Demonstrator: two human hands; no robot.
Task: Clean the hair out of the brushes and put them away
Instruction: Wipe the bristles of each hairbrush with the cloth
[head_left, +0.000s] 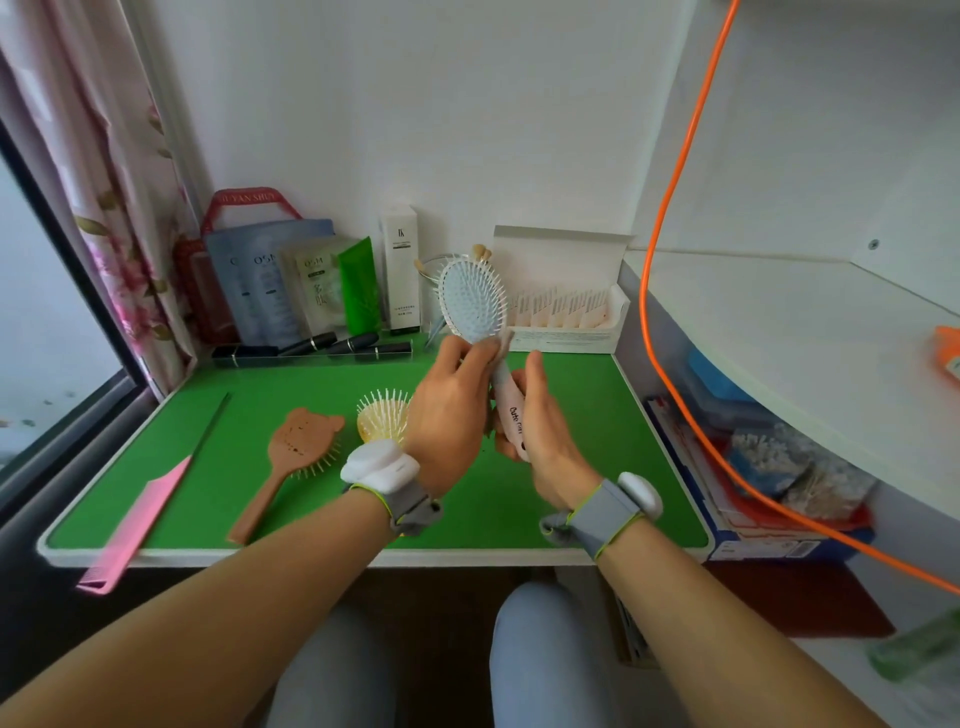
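Head view: right hand (545, 431) wraps around the handle of an upright pale blue hairbrush (472, 301); left hand (452, 415) pinches its neck, above a green table (597, 415).

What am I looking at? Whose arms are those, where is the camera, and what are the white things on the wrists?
No machine here: these are a person's two arms. The camera sits on their head, looking down, so you see what they see. The right hand grips the handle of a blue hairbrush; the left hand pinches it just below the bristles. On the green table lie a brown bear-shaped brush, a yellow brush and a pink comb. The white wrist gadgets are strapped on; what they do, the picture doesn't show.
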